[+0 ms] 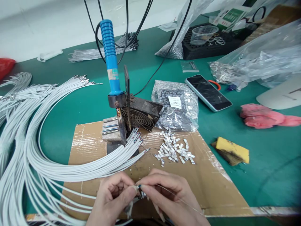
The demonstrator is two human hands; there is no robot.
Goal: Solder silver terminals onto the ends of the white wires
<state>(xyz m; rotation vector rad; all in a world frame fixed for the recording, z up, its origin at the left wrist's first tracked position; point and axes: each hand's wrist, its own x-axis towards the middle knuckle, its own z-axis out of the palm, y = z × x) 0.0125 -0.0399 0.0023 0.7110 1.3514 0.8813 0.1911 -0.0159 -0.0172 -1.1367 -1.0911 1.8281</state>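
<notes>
Both hands meet at the cardboard's near edge, fingertips almost touching. My left hand (115,197) is closed in a pinch on the end of a white cable, mostly hidden by the fingers. My right hand (170,196) pinches at the same tip, where a small dark-blue bit shows. A thin wire (180,198) runs across its palm towards the lower right. Beyond the hands, a bundle of white cables (94,171) lies with its tips on the cardboard (207,175). Small metal tabs (172,147) are piled to its right.
A blue-handled soldering iron (110,56) stands tip-down in a holder, near a black fan (141,114). Further right are a plastic bag of parts (176,103), a phone (208,92), a yellow sponge (231,149) and a pink cloth (263,116). More white cables (16,138) cover the left.
</notes>
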